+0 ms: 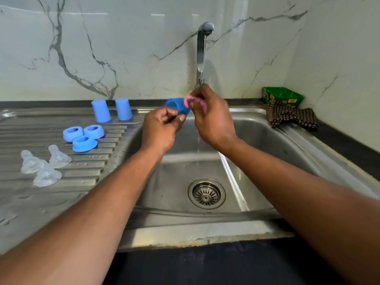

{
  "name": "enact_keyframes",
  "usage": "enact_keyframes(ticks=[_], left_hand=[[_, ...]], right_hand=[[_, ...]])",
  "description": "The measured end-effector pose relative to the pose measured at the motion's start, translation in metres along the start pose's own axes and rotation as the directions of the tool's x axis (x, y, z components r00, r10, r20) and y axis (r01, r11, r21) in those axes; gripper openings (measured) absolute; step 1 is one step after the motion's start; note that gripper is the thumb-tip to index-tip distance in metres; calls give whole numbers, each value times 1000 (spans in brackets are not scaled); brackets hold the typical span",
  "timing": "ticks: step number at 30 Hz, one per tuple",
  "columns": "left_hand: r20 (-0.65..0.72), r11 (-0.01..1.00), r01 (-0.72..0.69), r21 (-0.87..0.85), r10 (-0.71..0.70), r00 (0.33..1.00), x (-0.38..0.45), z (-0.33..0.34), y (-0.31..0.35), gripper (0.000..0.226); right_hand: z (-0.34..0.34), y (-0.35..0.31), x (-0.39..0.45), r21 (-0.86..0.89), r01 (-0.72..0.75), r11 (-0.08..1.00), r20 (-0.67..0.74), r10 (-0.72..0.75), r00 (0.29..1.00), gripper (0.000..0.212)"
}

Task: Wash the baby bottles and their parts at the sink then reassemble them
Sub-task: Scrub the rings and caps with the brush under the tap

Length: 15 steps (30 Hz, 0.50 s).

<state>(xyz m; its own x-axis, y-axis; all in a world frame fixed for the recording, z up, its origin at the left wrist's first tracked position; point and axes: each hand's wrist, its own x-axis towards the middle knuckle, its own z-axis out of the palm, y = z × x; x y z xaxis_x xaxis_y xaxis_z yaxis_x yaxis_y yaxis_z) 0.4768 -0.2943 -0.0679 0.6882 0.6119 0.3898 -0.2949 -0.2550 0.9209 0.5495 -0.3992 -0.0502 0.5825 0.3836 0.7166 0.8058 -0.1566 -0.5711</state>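
Steel sink (267, 140) meets marble wall (123, 48).

The basin of the sink (181, 182) lay open below both hands, with only the drain (206, 193) at its bottom and a thin stream of water falling from the tap (202, 52) behind. On the ribbed draining board (86, 173) at the left, two blue caps (112, 110) stood at the back, three blue rings (83, 135) lay in the middle and three clear teats (42, 166) nearer the front; bare metal remained in front of them. At the right back corner a checked cloth (290, 116) and a green box (282, 96) took the ledge.
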Motion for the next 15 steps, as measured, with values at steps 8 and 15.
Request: enact_keyframes(ticks=[8,15], left_hand=[[52,994,-74,81,70,996,-7,3,4,21],[71,999,-27,18,25,997,-9,3,9,14]], right_hand=[[-6,0,3,51,-22,998,-42,25,999,13],[-9,-17,0,-29,113,993,38,-112,993,12]])
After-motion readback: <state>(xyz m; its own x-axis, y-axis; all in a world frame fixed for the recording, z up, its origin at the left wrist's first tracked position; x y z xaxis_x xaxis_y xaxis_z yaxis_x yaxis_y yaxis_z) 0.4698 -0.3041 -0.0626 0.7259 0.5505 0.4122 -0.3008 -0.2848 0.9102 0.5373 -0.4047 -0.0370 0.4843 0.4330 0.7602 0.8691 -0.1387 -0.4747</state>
